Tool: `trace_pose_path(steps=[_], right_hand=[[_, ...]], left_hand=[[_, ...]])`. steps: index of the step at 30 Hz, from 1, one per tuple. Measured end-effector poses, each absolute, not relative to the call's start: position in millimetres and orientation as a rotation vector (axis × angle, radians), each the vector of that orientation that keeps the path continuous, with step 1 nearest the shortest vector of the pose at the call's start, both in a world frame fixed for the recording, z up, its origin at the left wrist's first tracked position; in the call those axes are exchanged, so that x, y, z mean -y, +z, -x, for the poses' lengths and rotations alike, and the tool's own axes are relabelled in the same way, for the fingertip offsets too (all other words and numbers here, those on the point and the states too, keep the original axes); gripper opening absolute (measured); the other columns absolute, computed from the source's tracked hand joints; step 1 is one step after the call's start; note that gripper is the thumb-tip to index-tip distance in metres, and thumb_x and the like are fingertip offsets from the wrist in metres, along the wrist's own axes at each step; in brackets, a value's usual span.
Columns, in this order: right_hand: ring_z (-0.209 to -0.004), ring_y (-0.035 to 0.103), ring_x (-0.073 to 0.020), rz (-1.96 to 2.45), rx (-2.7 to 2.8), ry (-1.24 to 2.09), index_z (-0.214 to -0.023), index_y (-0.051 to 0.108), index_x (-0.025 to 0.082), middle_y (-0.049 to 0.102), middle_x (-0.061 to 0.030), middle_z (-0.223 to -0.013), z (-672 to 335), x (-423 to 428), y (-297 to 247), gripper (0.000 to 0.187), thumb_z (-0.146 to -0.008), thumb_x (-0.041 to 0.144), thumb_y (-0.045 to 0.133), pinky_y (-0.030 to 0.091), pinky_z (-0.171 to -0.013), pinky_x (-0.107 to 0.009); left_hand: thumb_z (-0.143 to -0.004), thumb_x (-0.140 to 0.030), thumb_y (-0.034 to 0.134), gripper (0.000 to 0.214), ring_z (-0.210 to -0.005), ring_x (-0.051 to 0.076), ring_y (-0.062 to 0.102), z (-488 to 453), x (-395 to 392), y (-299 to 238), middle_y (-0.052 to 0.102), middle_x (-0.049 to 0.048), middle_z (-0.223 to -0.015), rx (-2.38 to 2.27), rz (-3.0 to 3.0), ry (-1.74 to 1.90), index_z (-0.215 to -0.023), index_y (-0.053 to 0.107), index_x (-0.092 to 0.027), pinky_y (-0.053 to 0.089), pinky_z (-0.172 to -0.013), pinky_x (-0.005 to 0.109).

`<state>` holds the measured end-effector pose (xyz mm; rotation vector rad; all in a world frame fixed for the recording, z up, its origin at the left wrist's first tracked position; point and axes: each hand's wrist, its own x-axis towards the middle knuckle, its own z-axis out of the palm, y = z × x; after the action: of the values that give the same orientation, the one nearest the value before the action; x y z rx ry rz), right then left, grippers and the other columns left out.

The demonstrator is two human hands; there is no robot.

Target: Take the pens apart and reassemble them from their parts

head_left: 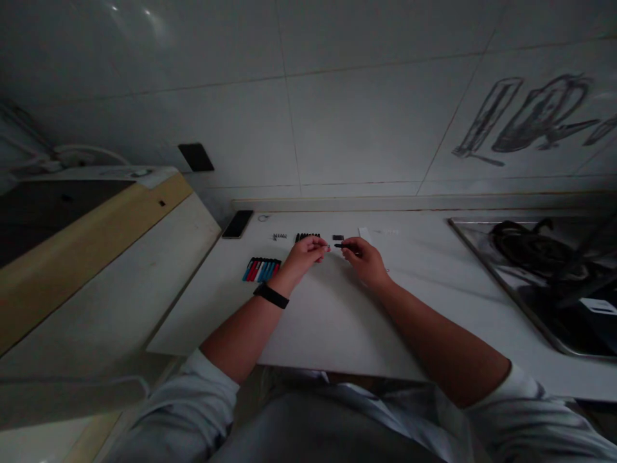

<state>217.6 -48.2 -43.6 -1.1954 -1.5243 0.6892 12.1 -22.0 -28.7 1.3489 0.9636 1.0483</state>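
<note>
The left hand [304, 254] has its thumb and fingertips pinched nearly closed on a tiny pale, silvery piece [328, 247], whose end just shows past the fingers. The right hand [365, 258] is likewise drawn in, thumb and fingers gripping a slim black pen-like piece [339, 245] that points leftward. The two pieces face each other end to end — near, with a narrow gap between them — above a smooth white worktop [328, 321].

Just beyond the left fingers stands a row of short black pieces [307, 236], partly hidden by the hand; to its left is a row of tiny silvery pieces [279, 236]. A group of red, blue and white barrels with dark ends [261, 270] lies beside the left wrist, which wears a black band [271, 295]. A small dark rectangular piece [339, 237] sits just behind the gap between the hands, and a white sheet [363, 234] lies behind the right hand.

Farther left rests a black smartphone [238, 224]. At the right is a steel-edged gas stove [523, 247]; a white label with a dark stripe [598, 306] shows there — any lettering is too small to read. Grey line drawings [537, 116], one like a kettle, mark the pale tiled wall [357, 122].
</note>
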Motion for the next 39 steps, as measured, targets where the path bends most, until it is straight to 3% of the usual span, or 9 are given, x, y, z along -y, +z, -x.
trace_pose_path(steps=[6,14,25,35,39], right_hand=[[-0.077,0.068,-0.0199,1.204,1.531,0.767,-0.108,0.067,0.023,0.072,-0.0042,-0.086,-220,51,-51,0.027,-0.088,0.041,0.066,0.055,-0.074,-0.035],[-0.080,0.071,-0.0205,1.190,1.556,0.841,-0.110,0.067,0.024,0.074,-0.0043,-0.088,-215,52,-57,0.026,-0.089,0.038,0.065,0.056,-0.078,-0.036],[-0.071,0.065,-0.0180,1.249,1.643,0.659,-0.104,0.071,0.023,0.072,-0.0035,-0.083,-215,57,-47,0.023,-0.089,0.038,0.065,0.051,-0.068,-0.032],[-0.081,0.069,-0.0194,1.193,1.707,0.580,-0.103,0.073,0.023,0.075,-0.0055,-0.095,-213,61,-44,0.019,-0.090,0.031,0.062,0.055,-0.079,-0.034],[-0.077,0.068,-0.0188,1.229,1.700,0.599,-0.103,0.072,0.023,0.075,-0.0047,-0.090,-213,62,-42,0.020,-0.091,0.036,0.064,0.053,-0.075,-0.032]], left_hand=[[-0.076,-0.036,0.083,0.035,-0.080,0.013,0.064,-5,23,-46,0.071,0.0057,-0.092,-0.941,-1.342,0.996,-0.100,0.067,-0.016,0.048,-0.073,0.026],[-0.085,-0.041,0.074,0.029,-0.073,0.013,0.060,-3,26,-39,0.072,0.0051,-0.090,-0.967,-1.429,1.000,-0.101,0.069,-0.017,0.046,-0.067,0.027],[-0.094,-0.043,0.064,0.025,-0.079,0.016,0.063,-1,30,-36,0.073,0.0053,-0.091,-1.026,-1.677,0.972,-0.094,0.069,-0.018,0.047,-0.071,0.028],[-0.099,-0.048,0.054,0.035,-0.073,0.016,0.061,-4,35,-34,0.065,0.0023,-0.076,-1.024,-1.699,0.931,-0.080,0.062,-0.019,0.047,-0.070,0.028],[-0.099,-0.048,0.054,0.036,-0.073,0.016,0.060,-3,34,-34,0.066,0.0025,-0.077,-1.035,-1.722,0.924,-0.080,0.062,-0.019,0.047,-0.070,0.028]])
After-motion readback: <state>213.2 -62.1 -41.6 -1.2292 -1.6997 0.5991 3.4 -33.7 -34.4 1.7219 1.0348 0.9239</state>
